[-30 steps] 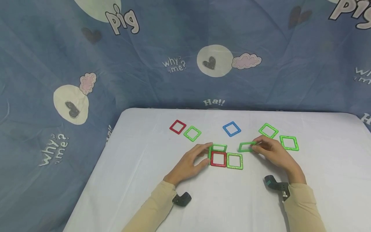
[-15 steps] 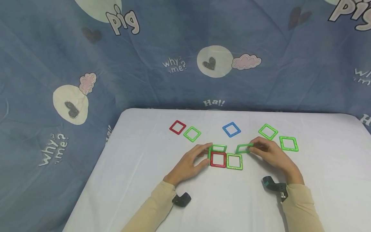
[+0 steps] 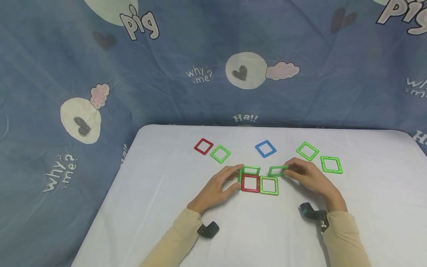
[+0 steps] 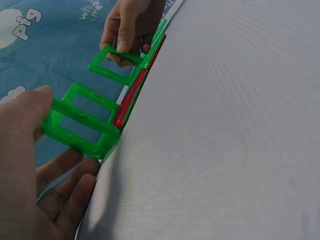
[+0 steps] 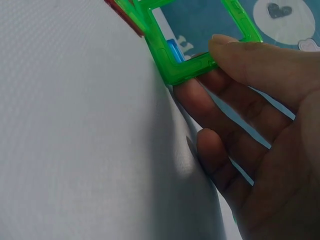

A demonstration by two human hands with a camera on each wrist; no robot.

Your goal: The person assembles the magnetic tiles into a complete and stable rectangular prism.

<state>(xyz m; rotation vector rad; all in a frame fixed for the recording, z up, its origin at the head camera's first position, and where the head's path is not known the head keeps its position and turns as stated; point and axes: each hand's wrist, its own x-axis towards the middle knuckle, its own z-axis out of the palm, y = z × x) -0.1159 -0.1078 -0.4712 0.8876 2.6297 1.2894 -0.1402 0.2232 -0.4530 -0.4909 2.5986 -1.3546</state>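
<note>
In the head view, a red square magnetic tile (image 3: 250, 191) lies flat beside a flat green tile (image 3: 269, 193). Two green tiles stand upright on the red one's far side (image 3: 251, 173) and left side (image 4: 75, 137). My left hand (image 3: 215, 189) holds that left upright tile, thumb toward its near end and a finger at its far end. My right hand (image 3: 313, 178) pinches another green tile (image 5: 170, 75) by its edge, thumb against fingers. This tile is tilted up, its lower edge at or close to the far edge of the flat green one; contact is unclear.
Farther back on the white table (image 3: 166, 178) lie a red tile (image 3: 195, 148), a green tile (image 3: 215, 157) and a blue tile (image 3: 261, 152). Two more green tiles (image 3: 313, 156) (image 3: 331, 171) lie beyond my right hand. A printed blue cloth (image 3: 186, 100) hangs behind.
My right hand has moved left with its green tile, bringing it closer to the joined tiles. The left hand has stayed in place at the upright tile.
</note>
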